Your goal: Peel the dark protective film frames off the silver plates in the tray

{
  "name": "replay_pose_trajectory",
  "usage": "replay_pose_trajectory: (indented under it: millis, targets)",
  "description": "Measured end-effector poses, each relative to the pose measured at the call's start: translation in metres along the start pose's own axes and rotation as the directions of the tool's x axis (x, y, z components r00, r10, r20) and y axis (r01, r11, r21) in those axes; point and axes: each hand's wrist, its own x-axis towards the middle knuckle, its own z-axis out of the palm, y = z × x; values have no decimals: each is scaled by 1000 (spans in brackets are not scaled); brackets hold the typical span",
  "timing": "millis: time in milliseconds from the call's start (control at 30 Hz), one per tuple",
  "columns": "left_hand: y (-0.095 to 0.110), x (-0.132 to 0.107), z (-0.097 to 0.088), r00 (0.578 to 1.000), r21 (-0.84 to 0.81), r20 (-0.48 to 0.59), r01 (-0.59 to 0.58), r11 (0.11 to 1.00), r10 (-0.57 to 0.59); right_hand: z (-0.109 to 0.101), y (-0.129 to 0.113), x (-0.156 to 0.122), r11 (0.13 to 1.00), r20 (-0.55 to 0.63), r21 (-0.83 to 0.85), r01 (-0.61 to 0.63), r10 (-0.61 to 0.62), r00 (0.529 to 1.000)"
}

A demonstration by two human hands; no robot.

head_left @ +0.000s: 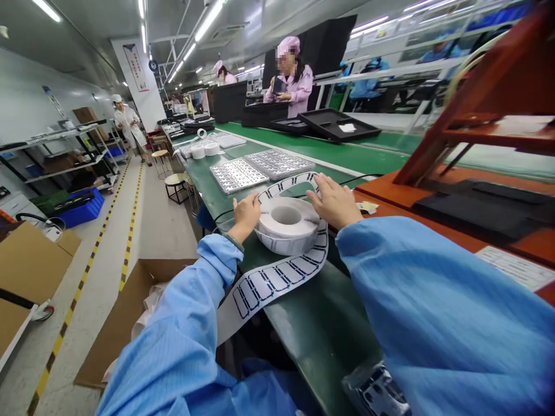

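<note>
A roll of white backing tape [288, 215] lies on the green bench in front of me. Its loose strip [277, 277] bears a row of black frame-shaped stickers, curves round the right side of the roll and hangs toward my lap. My left hand [246, 216] is closed at the roll's left side, where the raised part of the strip meets its fingers. On the far right side, my right hand [337, 201] has its fingers bent over the strip's raised loop. Part of the left fingers is hidden behind the tape.
Trays of small metal parts [238, 175] and smaller white rolls [205, 151] stand farther along the bench. An orange machine [459, 156] is on the right. A cardboard box [108, 323] sits below left. A person in pink [299, 86] works across the green conveyor belt.
</note>
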Motion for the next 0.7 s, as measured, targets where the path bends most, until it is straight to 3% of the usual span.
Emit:
replay_pose_trajectory:
  millis: [267,433,533,700]
  targets:
    - [0,-5,12,995,35,-53,-83,996,85,11,13,-1,991,115,-94,-93,104,988]
    - [-1,3,11,982,45,53,-186,981,184,3,12,3,995,168,-90,-52,66,984]
    - [-2,12,10,978,62,80,-197,978,192,-3,7,3,996,137,-82,-19,30,990]
    - [2,11,7,981,96,13,-196,976,196,-15,-1,0,994,20,-90,55,-54,998]
